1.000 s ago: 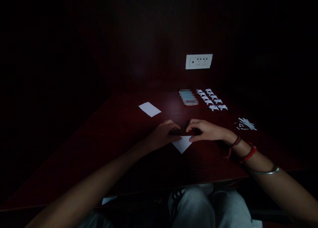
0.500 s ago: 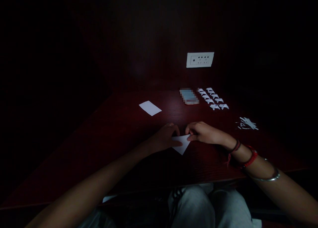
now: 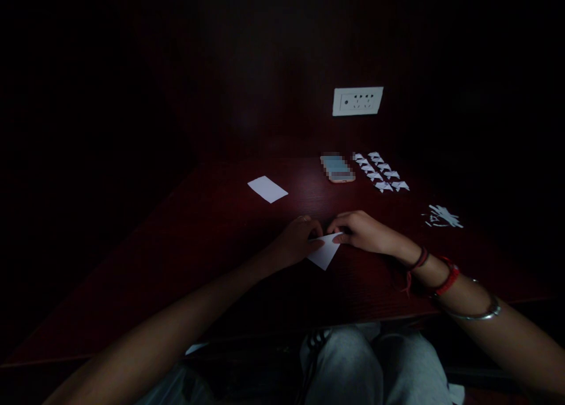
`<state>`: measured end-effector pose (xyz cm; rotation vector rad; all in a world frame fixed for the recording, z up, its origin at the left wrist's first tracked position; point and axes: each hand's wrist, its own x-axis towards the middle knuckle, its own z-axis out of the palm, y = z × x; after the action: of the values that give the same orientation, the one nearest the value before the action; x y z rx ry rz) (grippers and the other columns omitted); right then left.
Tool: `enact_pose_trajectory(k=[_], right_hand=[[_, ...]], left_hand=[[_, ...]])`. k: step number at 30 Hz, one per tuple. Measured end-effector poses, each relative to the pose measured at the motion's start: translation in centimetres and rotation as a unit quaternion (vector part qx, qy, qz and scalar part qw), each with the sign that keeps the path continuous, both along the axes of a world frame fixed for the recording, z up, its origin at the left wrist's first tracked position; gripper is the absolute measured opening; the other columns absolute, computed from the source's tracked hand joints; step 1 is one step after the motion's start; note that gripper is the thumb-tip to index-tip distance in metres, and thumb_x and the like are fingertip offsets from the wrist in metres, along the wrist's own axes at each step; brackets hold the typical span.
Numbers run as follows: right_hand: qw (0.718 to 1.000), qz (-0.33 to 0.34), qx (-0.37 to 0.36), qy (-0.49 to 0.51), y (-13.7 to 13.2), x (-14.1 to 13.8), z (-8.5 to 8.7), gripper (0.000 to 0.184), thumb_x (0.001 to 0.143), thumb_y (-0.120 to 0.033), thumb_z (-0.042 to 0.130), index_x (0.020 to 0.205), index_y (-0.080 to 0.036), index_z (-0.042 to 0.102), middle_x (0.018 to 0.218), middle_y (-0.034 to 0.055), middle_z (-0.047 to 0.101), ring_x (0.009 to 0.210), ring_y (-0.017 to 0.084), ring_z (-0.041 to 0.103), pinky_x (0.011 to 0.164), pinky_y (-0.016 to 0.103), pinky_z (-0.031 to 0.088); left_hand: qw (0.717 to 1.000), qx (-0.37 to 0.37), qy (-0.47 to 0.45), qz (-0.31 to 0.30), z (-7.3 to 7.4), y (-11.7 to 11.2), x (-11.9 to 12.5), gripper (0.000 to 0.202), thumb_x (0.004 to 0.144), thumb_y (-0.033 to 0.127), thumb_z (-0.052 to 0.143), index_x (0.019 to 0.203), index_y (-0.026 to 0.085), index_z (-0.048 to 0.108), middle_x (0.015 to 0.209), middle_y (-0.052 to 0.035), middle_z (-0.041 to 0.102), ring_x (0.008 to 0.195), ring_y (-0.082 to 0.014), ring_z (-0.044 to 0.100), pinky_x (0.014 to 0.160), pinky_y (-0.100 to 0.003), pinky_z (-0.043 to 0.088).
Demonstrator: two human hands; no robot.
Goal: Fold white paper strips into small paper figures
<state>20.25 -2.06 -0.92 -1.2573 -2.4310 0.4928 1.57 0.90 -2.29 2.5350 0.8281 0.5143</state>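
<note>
Between my hands is a small white sheet of paper [image 3: 325,256], folded to a triangle whose point faces me. My left hand [image 3: 301,239] is closed on its left side, thumb along the upper edge and fingers curled behind. At the upper right corner, my right hand [image 3: 356,231] pinches the paper between thumb and curled fingers. The fingertips behind the fold are partly hidden. Farther off to the left, a flat white sheet [image 3: 268,189] lies on the dark red table [image 3: 212,216].
A phone [image 3: 338,168] lies toward the back. Right of it are two rows of small folded white paper pieces [image 3: 383,186]. Thin paper strips [image 3: 445,215] are heaped at the right. A white socket panel [image 3: 358,101] is on the wall behind.
My left thumb has shifted up toward the paper's upper edge, and both hands stay on the paper. The whole view has moved slightly.
</note>
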Motion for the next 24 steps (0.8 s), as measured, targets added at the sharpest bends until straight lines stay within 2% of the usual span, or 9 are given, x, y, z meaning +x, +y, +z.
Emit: enact_pose_trajectory(k=[5, 14, 19, 24], right_hand=[[1.000, -0.002, 0.031, 0.006, 0.1, -0.3, -0.2, 0.013, 0.073, -0.015, 0.052, 0.078, -0.018, 0.064, 0.077, 0.0024, 0.060, 0.070, 0.012, 0.054, 0.065, 0.024, 0.039], [0.998, 0.011, 0.065, 0.018, 0.3, -0.3, -0.6, 0.018, 0.075, -0.012, 0.049, 0.079, -0.019, 0.065, 0.076, 0.0028, 0.059, 0.070, 0.013, 0.053, 0.066, 0.023, 0.040], [0.993, 0.020, 0.112, -0.028, 0.2, -0.2, -0.8, 0.016, 0.077, -0.015, 0.049, 0.079, -0.018, 0.064, 0.076, 0.0041, 0.058, 0.075, 0.014, 0.050, 0.070, 0.026, 0.036], [0.981, 0.034, 0.164, -0.097, -0.4, -0.1, -0.6, 0.017, 0.079, -0.017, 0.046, 0.084, -0.018, 0.062, 0.077, 0.0040, 0.056, 0.077, 0.014, 0.047, 0.071, 0.027, 0.031]], left_hand=[[1.000, 0.003, 0.008, 0.000, 0.3, -0.1, 0.3, 0.009, 0.073, 0.014, 0.044, 0.072, 0.017, 0.052, 0.071, -0.0004, 0.050, 0.070, -0.0132, 0.046, 0.062, -0.025, 0.035], [1.000, 0.002, 0.006, -0.007, 0.5, 0.3, 0.4, 0.010, 0.073, 0.013, 0.044, 0.069, 0.016, 0.052, 0.069, 0.0008, 0.051, 0.066, -0.0116, 0.046, 0.059, -0.023, 0.035], [0.999, 0.005, -0.008, -0.040, 0.2, 0.8, 0.1, 0.011, 0.074, 0.013, 0.043, 0.076, 0.017, 0.054, 0.070, 0.0014, 0.050, 0.067, -0.0106, 0.046, 0.060, -0.021, 0.035], [0.994, 0.031, -0.016, -0.103, 0.1, 1.4, -0.4, 0.011, 0.077, 0.014, 0.043, 0.077, 0.016, 0.054, 0.074, 0.0004, 0.050, 0.071, -0.0101, 0.047, 0.065, -0.021, 0.035]])
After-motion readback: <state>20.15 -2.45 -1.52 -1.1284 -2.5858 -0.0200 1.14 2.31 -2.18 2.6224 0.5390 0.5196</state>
